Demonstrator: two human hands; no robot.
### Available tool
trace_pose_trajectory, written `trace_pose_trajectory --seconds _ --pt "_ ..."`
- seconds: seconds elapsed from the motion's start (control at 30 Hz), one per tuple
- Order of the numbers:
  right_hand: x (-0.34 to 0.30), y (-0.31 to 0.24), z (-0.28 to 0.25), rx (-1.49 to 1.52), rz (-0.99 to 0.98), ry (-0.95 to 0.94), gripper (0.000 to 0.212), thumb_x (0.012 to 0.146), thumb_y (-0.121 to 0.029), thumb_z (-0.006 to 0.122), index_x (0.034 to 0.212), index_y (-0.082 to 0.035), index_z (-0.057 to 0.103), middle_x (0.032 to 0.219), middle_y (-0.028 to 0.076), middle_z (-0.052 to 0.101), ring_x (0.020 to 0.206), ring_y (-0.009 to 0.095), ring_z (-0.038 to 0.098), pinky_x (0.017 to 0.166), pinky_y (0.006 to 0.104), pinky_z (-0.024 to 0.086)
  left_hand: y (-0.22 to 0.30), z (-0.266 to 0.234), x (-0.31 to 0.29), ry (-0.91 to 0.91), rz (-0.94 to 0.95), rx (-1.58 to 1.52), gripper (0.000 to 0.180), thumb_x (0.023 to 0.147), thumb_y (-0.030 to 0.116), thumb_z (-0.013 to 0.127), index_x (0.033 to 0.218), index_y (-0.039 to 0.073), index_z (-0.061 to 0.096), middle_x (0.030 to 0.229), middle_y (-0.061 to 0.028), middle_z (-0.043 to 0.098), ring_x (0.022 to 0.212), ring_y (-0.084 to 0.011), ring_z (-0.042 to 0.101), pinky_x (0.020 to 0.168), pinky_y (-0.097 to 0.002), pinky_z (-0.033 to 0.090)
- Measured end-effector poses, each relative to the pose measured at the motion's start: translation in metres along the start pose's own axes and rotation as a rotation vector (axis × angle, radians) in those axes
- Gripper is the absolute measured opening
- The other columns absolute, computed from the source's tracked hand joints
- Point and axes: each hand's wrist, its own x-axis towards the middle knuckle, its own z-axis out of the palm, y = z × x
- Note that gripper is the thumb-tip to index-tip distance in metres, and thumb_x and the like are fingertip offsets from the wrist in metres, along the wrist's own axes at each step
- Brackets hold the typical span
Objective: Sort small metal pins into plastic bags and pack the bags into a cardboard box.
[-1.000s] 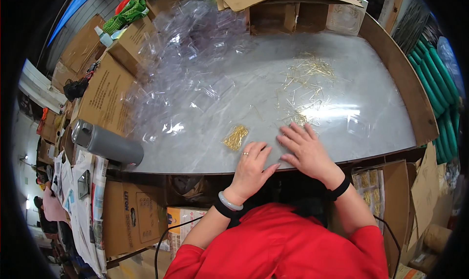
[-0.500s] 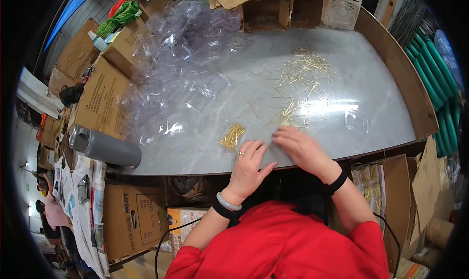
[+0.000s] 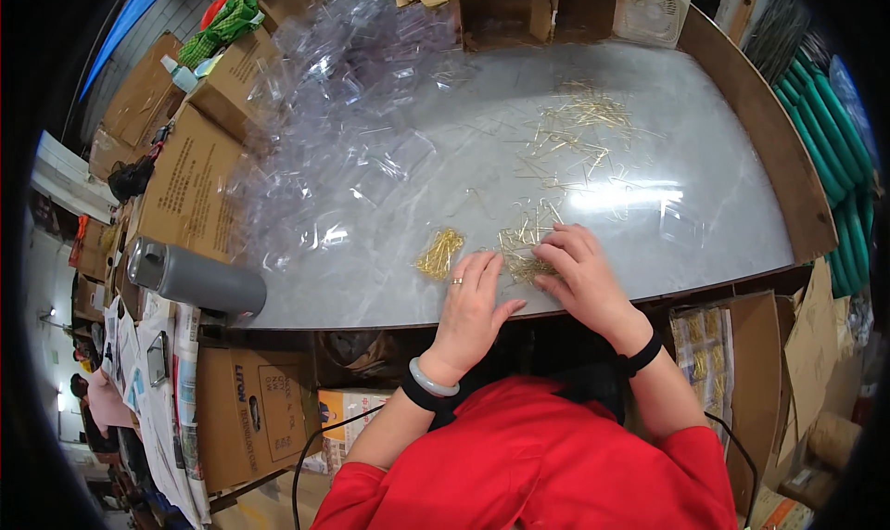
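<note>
My left hand [image 3: 471, 309] rests at the near edge of the grey table, fingers stretched out and thumb apart, holding nothing. Just beyond its fingertips lies a small, tight bunch of gold wire hooks [image 3: 439, 254]. My right hand [image 3: 584, 280] is over a second, looser cluster of gold wire hooks [image 3: 527, 267], between the two hands. Its fingers are bent and spread from the thumb, and the fingertips touch the wires. Farther back, a larger scatter of gold wire hooks [image 3: 593, 114] trails toward me.
Clear plastic pieces [image 3: 343, 131] heap up at the left and back left. A grey bottle [image 3: 199, 278] lies at the left edge. Cardboard boxes [image 3: 190, 173] line the left side, and a brown board [image 3: 760, 131] borders the right. A clear square piece [image 3: 681, 222] lies at the right.
My right hand has drawn a little right, its fingers bending, and loose wire hooks now lie gathered nearer the table edge beside my left hand. My left hand has barely moved.
</note>
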Motion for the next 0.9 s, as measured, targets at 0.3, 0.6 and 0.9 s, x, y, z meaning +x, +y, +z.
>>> trace_pose_trajectory --seconds 0.3,0.6,0.9 --pt "-0.012 -0.024 -0.002 -0.174 0.215 0.152 0.04 0.083 -0.015 0.075 0.12 -0.008 0.063 0.123 0.012 0.062 0.12 0.034 0.055 0.106 0.0489 0.041 0.006 0.005 0.015 -0.054 0.048 0.071 0.079 0.08 0.022 0.082 0.142 -0.006 0.042 0.142 -0.0249 0.044 0.135 -0.0439 0.04 0.113 -0.0499 0.036" --pt "-0.006 -0.022 -0.002 0.338 0.267 0.157 0.032 0.086 -0.007 0.071 0.117 -0.005 0.065 0.114 0.01 0.066 0.108 0.032 0.059 0.096 0.0429 0.046 0.002 0.011 0.022 -0.043 0.013 -0.023 0.069 0.078 0.023 0.083 0.131 -0.005 0.051 0.126 -0.0214 0.048 0.125 -0.0422 0.045 0.106 -0.0491 0.04" --pt "0.026 -0.019 -0.004 -0.212 0.202 0.011 0.031 0.093 -0.021 0.065 0.12 -0.006 0.065 0.128 0.015 0.062 0.119 0.034 0.055 0.098 0.0448 0.044 0.009 0.017 0.017 0.046 -0.094 -0.01 0.047 0.081 0.023 0.081 0.108 -0.003 0.052 0.124 -0.024 0.046 0.12 -0.0446 0.047 0.1 -0.0492 0.044"
